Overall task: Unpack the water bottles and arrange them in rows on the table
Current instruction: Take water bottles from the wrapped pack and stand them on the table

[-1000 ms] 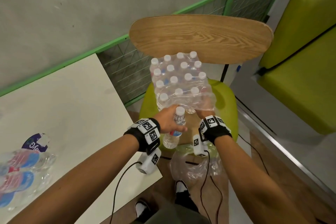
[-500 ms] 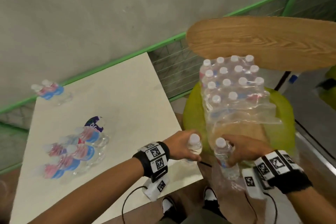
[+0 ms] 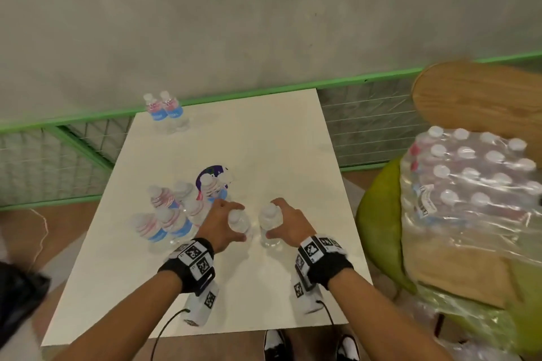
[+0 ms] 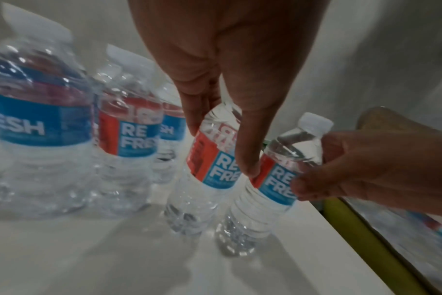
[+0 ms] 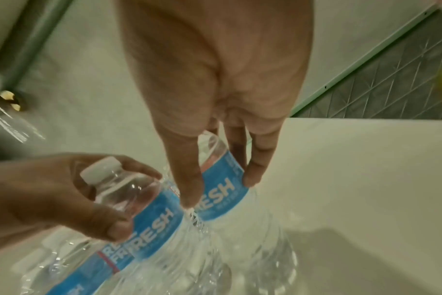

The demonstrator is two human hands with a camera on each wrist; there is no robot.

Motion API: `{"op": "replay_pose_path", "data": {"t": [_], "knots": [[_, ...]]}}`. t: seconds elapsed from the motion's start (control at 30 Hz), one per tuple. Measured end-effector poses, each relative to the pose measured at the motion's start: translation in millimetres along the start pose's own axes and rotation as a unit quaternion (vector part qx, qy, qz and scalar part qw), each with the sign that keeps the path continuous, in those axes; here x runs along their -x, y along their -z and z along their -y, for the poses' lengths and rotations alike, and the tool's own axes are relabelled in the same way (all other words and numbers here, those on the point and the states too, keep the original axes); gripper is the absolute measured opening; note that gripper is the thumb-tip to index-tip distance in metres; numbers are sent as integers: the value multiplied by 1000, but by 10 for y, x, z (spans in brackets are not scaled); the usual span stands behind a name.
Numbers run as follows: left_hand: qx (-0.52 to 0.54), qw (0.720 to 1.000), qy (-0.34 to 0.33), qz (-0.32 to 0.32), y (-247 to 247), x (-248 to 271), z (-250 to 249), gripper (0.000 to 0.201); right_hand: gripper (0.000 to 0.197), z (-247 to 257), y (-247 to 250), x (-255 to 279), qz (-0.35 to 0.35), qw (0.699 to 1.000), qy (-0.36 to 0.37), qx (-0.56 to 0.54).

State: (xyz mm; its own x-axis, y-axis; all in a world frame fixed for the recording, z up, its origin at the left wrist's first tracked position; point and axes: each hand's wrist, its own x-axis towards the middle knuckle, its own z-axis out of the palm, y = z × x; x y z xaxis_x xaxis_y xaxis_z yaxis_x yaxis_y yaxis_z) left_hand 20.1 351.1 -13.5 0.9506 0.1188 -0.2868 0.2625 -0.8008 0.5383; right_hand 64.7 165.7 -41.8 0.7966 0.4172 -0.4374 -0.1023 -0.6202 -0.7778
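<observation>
On the white table (image 3: 264, 141) my left hand (image 3: 238, 223) grips one clear water bottle (image 4: 212, 159) by its shoulder and red-blue label. My right hand (image 3: 271, 223) grips a second bottle (image 5: 222, 191) the same way, right beside the first. Both bottles are nearly upright with their bases at the tabletop; I cannot tell if they touch it. Just left of my left hand stands a cluster of several bottles (image 3: 173, 214). Two more bottles (image 3: 164, 110) stand at the table's far edge. The shrink-wrapped pack (image 3: 475, 173) sits on the green chair at the right.
The green chair (image 3: 378, 214) with a wooden backrest (image 3: 481, 97) is close to the table's right edge, with loose plastic wrap below it. A green mesh railing (image 3: 366, 123) runs behind the table. A purple sticker (image 3: 215, 171) lies mid-table. A dark object (image 3: 17, 293) is at lower left.
Both hands have carried a bottle each from the pack on the chair leftward to the middle of the table. My view has swung left from the chair to the table.
</observation>
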Motion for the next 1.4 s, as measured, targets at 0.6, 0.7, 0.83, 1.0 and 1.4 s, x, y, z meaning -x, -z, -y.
{"op": "replay_pose_path", "data": {"t": [0.6,0.7,0.83,1.0,1.4], "knots": [[-102,994,-35,-30,144,-359,287,58,52,547,-243,-904,-70,997,20,-24],[-157,985,-53,-44,134,-351,295,57,55,528,-280,-912,-60,997,32,-30],[-208,974,-72,-48,139,-310,240,60,66,509,-267,-854,-27,999,27,-38],[-295,939,-136,-111,27,-182,31,60,67,322,-212,-391,-22,994,5,-106],[-175,853,-365,329,-1658,398,-2095,28,15,-1990,1567,1489,-158,942,-256,-147]]}}
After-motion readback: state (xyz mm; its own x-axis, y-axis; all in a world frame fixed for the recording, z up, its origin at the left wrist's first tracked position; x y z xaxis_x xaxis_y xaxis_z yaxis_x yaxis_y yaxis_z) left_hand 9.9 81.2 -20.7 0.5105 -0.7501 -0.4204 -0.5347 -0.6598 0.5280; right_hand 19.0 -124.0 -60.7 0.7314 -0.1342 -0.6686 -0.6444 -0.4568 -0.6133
